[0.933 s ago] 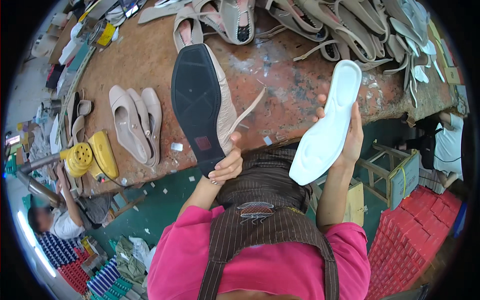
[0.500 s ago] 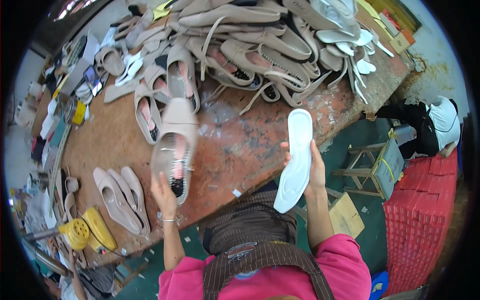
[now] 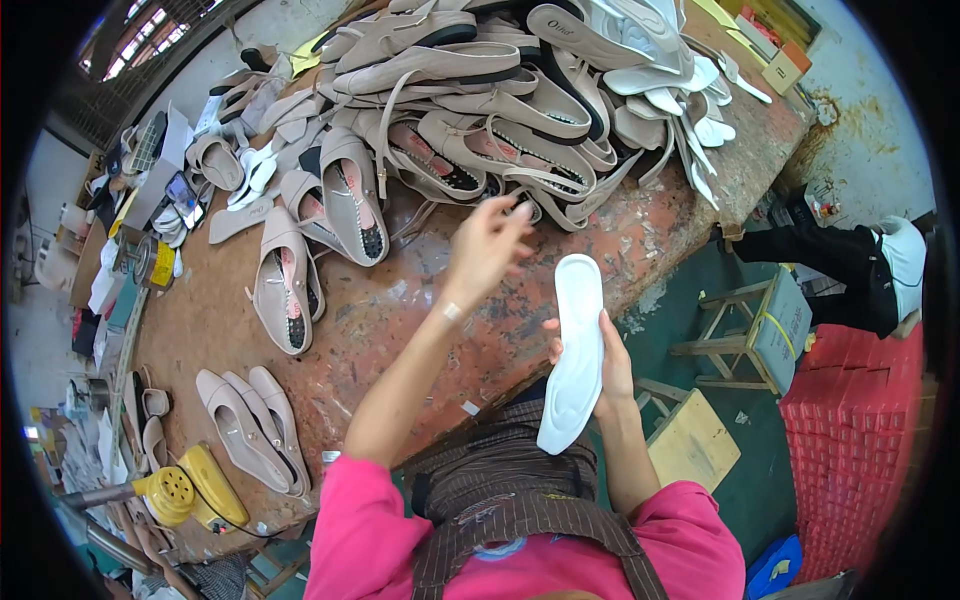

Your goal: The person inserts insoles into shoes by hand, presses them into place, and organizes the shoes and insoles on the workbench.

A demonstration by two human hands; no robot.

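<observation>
My right hand (image 3: 612,365) grips a white shoe insole (image 3: 573,350) along its edges, holding it upright over the table's near edge. My left hand (image 3: 485,250) holds nothing; its slightly blurred fingers are apart and bent, just in front of the heap of beige shoes. Nearest to it in that heap are beige flat shoes (image 3: 520,160) with thin straps and pinkish insides. To the left, a beige shoe (image 3: 283,285) lies toe-away on the table, beside another beige shoe (image 3: 352,195) with its dark inner sole showing.
The worn reddish table (image 3: 400,320) carries several beige shoes (image 3: 240,425) at the near left, beside a yellow device (image 3: 210,485). More white insoles (image 3: 690,100) lie at the far right of the heap. Beyond the right edge are a wooden stool (image 3: 745,335), red stacked boxes (image 3: 850,430) and another person (image 3: 860,265).
My left hand has let go of the beige shoe, leaving it on the table, and has moved right and away toward the heap. The insole stays in my right hand.
</observation>
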